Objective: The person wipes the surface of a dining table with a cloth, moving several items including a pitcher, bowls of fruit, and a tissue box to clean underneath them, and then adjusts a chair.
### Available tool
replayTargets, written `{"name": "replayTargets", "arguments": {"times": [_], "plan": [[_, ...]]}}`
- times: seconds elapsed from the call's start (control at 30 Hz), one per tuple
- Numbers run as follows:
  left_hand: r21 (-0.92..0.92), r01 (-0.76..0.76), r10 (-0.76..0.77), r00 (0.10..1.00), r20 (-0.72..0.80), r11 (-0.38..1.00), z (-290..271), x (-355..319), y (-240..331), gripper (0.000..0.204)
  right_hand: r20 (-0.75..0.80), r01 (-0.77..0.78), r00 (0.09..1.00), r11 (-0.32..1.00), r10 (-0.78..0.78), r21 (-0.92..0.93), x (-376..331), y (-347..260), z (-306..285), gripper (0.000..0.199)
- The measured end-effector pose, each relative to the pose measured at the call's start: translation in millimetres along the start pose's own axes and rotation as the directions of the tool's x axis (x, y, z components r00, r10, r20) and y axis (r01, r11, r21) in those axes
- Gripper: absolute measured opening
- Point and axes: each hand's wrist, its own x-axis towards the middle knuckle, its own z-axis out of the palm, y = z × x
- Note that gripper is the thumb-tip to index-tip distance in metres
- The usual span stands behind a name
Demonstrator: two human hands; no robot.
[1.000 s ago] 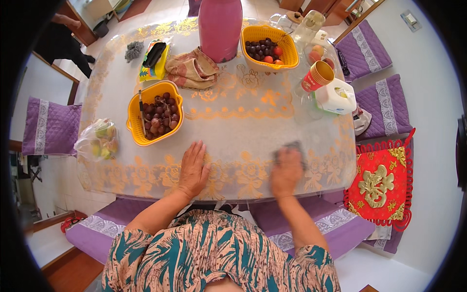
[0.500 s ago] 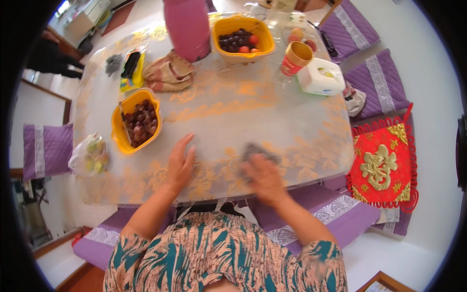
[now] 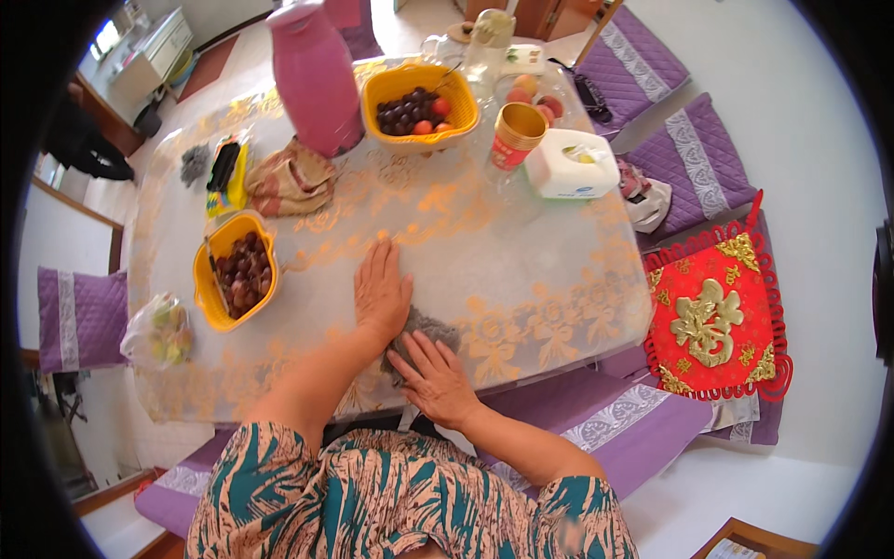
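Observation:
My right hand (image 3: 440, 384) lies with spread fingers on a crumpled grey rag (image 3: 430, 326) near the front edge of the table. Part of the rag is hidden under the fingers. Just left of it, my left hand (image 3: 380, 291) rests flat on the tablecloth (image 3: 521, 307), fingers stretched away from me, holding nothing. The cloth is pale with a gold flower pattern under a glossy cover. Left of my left hand stands a yellow basket (image 3: 207, 303) of dark red grapes (image 3: 247, 275).
At the back stand a pink thermos (image 3: 317, 79), a yellow basket of fruit (image 3: 419, 140), paper cups (image 3: 517, 135) and a tissue box (image 3: 573, 168). A brown towel (image 3: 291, 182) and bagged fruit (image 3: 158, 331) lie left. Purple-covered seats surround the table. A person (image 3: 84, 135) stands far left.
My right hand and the rag have moved left, toward my left hand. My left hand has reached farther forward over the table. The whole view has shifted slightly.

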Motion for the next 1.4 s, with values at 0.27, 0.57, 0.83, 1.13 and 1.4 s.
{"name": "replayTargets", "arguments": {"times": [0.27, 0.57, 0.83, 1.13, 1.4], "plan": [[0.009, 0.032, -0.033, 0.999, 0.038, 0.999, -10, 0, 3, 0.061, -0.238, -0.535, 0.844, 0.789, 0.482, -0.3, -52, 163, -87, 0.066], [0.045, 0.008, -0.011, 0.998, 0.06, 0.999, -6, 4, 11, 0.065, -0.43, -0.686, 0.716, 0.669, 0.551, -0.286, 2, 180, -62, 0.065], [0.014, 0.019, -0.02, 0.997, 0.071, 1.0, -15, 1, 11, 0.066, -0.337, -0.633, 0.769, 0.721, 0.543, -0.283, -22, 205, -101, 0.061], [0.001, 0.025, -0.025, 0.999, 0.026, 1.0, -7, 1, 5, 0.066, -0.491, -0.5, 0.667, 0.826, 0.56, 0.261, 82, 146, -96, 0.109], [-0.033, 0.03, -0.029, 0.999, 0.045, 0.999, -6, 4, 8, 0.068, -0.503, -0.456, 0.421, 0.655, 0.755, 0.602, 123, 170, -69, 0.087]]}}
